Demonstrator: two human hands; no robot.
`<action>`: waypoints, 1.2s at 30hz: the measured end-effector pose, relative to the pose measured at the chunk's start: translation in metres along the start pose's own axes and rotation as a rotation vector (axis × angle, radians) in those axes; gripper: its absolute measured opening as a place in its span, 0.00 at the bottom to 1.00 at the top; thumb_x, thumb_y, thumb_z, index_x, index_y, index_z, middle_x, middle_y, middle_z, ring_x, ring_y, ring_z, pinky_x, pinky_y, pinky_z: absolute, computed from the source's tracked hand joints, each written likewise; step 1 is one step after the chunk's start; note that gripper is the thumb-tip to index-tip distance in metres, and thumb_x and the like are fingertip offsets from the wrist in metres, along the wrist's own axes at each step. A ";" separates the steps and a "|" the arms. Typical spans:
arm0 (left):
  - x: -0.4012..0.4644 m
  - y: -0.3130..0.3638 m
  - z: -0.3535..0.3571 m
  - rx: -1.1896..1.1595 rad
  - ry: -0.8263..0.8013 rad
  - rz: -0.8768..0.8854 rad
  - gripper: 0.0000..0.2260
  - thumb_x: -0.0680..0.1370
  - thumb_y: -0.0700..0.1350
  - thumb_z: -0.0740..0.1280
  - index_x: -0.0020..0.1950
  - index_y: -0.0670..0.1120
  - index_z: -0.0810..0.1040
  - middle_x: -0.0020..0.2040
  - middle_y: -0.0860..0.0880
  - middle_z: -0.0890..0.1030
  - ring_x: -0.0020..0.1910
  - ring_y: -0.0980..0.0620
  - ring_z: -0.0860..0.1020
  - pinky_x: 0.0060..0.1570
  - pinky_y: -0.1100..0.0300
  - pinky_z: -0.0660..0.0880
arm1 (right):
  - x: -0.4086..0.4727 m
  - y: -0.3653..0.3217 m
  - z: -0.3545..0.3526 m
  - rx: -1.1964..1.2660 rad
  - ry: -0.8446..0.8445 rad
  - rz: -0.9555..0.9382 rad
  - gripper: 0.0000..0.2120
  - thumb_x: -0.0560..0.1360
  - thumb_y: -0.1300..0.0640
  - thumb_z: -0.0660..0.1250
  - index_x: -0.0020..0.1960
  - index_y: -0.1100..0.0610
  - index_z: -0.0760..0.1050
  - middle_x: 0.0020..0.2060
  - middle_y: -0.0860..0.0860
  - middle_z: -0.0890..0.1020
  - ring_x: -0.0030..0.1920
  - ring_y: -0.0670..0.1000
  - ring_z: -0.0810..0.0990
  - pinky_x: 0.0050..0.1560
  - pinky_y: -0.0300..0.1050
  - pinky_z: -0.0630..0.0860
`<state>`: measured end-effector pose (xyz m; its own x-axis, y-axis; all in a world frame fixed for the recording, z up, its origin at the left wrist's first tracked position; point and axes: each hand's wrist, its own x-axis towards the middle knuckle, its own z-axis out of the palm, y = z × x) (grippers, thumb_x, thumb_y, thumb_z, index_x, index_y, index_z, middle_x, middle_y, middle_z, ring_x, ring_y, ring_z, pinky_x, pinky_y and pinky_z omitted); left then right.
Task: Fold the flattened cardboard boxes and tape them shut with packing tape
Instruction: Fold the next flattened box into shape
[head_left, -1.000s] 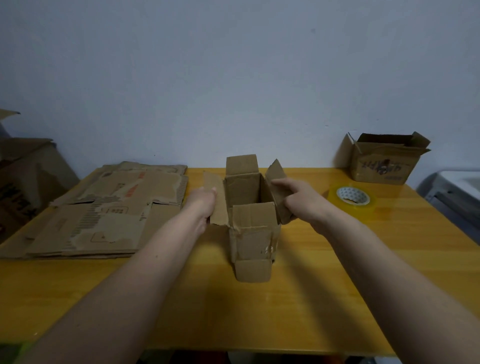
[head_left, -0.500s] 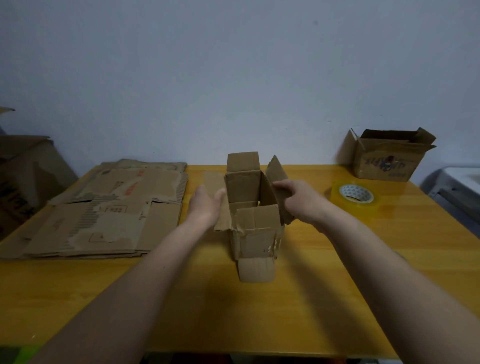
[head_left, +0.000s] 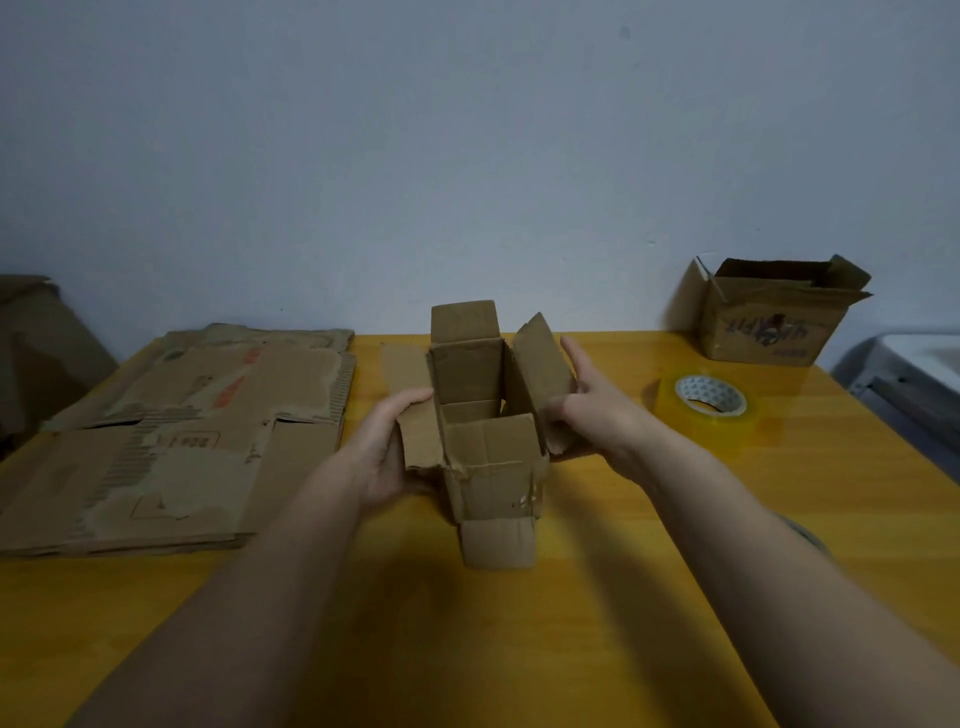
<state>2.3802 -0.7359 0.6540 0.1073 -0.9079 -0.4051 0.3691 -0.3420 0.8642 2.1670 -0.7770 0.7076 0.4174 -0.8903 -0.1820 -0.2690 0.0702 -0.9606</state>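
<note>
With the left hand (head_left: 387, 457) and right hand (head_left: 587, 410) gripping the small cardboard box's (head_left: 488, 447) worn side flaps, hard folding risked tearing them.

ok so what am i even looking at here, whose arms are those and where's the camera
The camera sits on a person's head, looking forward and down, so the two bare arms are their own. There is no machine. On the yellow table stands a small cardboard box, its top flaps open. The left hand holds its left flap, and the right hand holds its right flap. A stack of flattened boxes lies to the left. A roll of packing tape lies to the right, with another open box behind it.
</note>
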 end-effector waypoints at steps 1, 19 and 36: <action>0.003 -0.004 0.000 -0.046 -0.025 -0.013 0.17 0.71 0.57 0.68 0.54 0.48 0.82 0.50 0.42 0.83 0.51 0.41 0.78 0.62 0.39 0.69 | 0.003 0.002 -0.001 0.018 -0.010 0.031 0.36 0.77 0.66 0.62 0.75 0.41 0.52 0.50 0.49 0.72 0.49 0.58 0.78 0.48 0.59 0.81; 0.002 -0.020 0.012 -0.165 -0.102 -0.088 0.19 0.69 0.57 0.71 0.52 0.47 0.84 0.48 0.43 0.83 0.50 0.43 0.79 0.61 0.46 0.70 | 0.026 0.067 -0.009 0.795 -0.285 0.246 0.45 0.55 0.33 0.76 0.67 0.54 0.73 0.56 0.61 0.81 0.61 0.65 0.76 0.60 0.75 0.64; -0.021 -0.018 0.020 0.075 -0.004 -0.128 0.24 0.69 0.62 0.68 0.58 0.48 0.79 0.50 0.43 0.82 0.57 0.41 0.77 0.66 0.40 0.67 | 0.014 0.074 -0.016 0.655 -0.143 0.342 0.26 0.66 0.37 0.68 0.56 0.55 0.76 0.43 0.56 0.83 0.44 0.57 0.82 0.53 0.55 0.75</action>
<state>2.3525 -0.7152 0.6533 0.0603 -0.8564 -0.5128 0.3097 -0.4723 0.8252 2.1395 -0.7913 0.6374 0.5240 -0.7065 -0.4756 0.1485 0.6257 -0.7658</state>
